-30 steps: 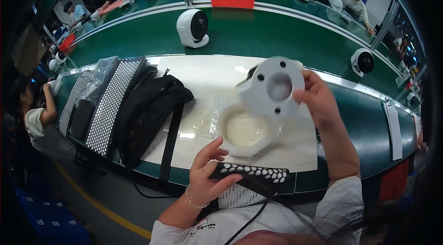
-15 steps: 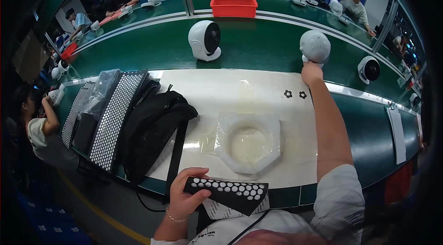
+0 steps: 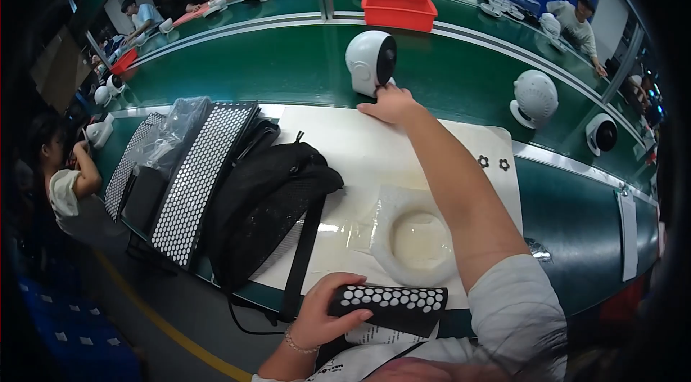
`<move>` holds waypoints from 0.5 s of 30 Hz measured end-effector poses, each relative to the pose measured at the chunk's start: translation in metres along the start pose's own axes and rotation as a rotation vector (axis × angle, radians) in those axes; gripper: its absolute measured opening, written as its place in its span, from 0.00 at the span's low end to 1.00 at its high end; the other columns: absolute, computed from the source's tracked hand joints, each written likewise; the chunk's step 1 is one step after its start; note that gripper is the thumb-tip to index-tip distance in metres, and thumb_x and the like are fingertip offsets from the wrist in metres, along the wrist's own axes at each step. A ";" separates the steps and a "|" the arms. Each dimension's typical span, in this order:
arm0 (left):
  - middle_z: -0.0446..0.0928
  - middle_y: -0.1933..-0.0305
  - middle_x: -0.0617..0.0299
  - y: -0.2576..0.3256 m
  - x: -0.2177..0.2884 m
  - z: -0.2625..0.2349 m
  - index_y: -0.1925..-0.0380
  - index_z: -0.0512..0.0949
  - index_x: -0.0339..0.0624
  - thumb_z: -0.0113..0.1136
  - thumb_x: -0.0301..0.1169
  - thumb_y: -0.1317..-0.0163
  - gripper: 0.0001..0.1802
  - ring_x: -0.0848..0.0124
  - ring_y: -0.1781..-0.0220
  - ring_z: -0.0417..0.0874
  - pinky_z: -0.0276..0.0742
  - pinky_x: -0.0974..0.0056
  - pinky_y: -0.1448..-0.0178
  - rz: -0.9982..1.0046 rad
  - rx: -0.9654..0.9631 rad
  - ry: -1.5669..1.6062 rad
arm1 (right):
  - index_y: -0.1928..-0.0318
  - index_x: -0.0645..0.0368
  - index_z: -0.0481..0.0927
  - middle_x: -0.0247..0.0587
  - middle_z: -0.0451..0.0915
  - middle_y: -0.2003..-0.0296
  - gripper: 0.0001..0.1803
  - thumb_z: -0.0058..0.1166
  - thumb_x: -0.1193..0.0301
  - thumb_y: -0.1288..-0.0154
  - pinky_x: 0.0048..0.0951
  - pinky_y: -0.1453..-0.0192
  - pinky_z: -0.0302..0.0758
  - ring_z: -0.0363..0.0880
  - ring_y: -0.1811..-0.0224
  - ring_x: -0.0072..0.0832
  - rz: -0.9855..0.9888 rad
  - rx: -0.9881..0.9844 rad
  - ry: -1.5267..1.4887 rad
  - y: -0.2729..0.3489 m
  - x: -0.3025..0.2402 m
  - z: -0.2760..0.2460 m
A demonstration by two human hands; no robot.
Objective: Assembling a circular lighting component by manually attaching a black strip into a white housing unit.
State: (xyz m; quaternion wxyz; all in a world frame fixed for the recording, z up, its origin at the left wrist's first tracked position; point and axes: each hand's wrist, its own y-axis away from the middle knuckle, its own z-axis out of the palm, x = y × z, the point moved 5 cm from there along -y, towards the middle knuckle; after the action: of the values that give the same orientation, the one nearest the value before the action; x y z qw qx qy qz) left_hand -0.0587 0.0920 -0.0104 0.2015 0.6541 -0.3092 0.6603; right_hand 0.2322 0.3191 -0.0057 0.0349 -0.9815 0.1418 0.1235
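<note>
My left hand (image 3: 325,316) holds a curled black sheet (image 3: 392,303) dotted with round white spots, close to my body. My right arm stretches across the bench, and my right hand (image 3: 392,103) has its fingers closed at the base of a white round-headed camera (image 3: 367,61) with a black face, standing on the green conveyor (image 3: 273,72). Part of that grip is hidden behind the hand. Another white camera (image 3: 535,94) stands to the right with its perforated back toward me. In front of me, partly behind my right forearm, a ring-shaped white foam cradle (image 3: 389,241) lies on the white board (image 3: 338,209).
A black mesh bag (image 3: 270,202) and long white-dotted sheets (image 3: 205,180) lie at the left. Beyond the conveyor's metal rail stands a red bin (image 3: 398,12). A third camera (image 3: 601,133) sits at the far right. Other people work along the line.
My right hand has let go of the perforated-backed camera and moved left to the black-faced one. My left hand still holds the dotted sheet. The whole view has shifted.
</note>
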 end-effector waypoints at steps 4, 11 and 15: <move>0.72 0.54 0.53 -0.003 0.001 -0.001 0.54 0.69 0.35 0.67 0.28 0.56 0.27 0.67 0.51 0.73 0.67 0.67 0.47 -0.013 0.003 0.006 | 0.45 0.56 0.67 0.41 0.65 0.43 0.33 0.48 0.48 0.46 0.49 0.34 0.42 0.51 0.34 0.31 -0.158 0.069 -0.015 -0.006 0.017 0.001; 0.72 0.55 0.56 -0.004 0.001 -0.002 0.55 0.69 0.35 0.66 0.26 0.55 0.25 0.71 0.53 0.73 0.68 0.69 0.49 -0.012 0.000 0.031 | 0.64 0.60 0.74 0.48 0.76 0.64 0.14 0.51 0.61 0.42 0.36 0.60 0.70 0.73 0.61 0.44 -0.274 0.436 -0.281 0.042 0.016 -0.069; 0.72 0.58 0.58 0.000 0.000 -0.002 0.55 0.68 0.36 0.64 0.24 0.53 0.24 0.74 0.57 0.73 0.69 0.71 0.53 -0.027 0.038 0.091 | 0.65 0.62 0.74 0.46 0.77 0.68 0.18 0.54 0.58 0.44 0.33 0.63 0.70 0.75 0.65 0.39 -0.345 0.386 -0.320 0.099 0.009 -0.107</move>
State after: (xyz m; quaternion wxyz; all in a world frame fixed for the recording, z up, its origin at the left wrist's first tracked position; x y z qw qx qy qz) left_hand -0.0605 0.0936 -0.0102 0.2118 0.6314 -0.2781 0.6922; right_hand 0.2371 0.2107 0.0923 0.2631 -0.9345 -0.0134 0.2395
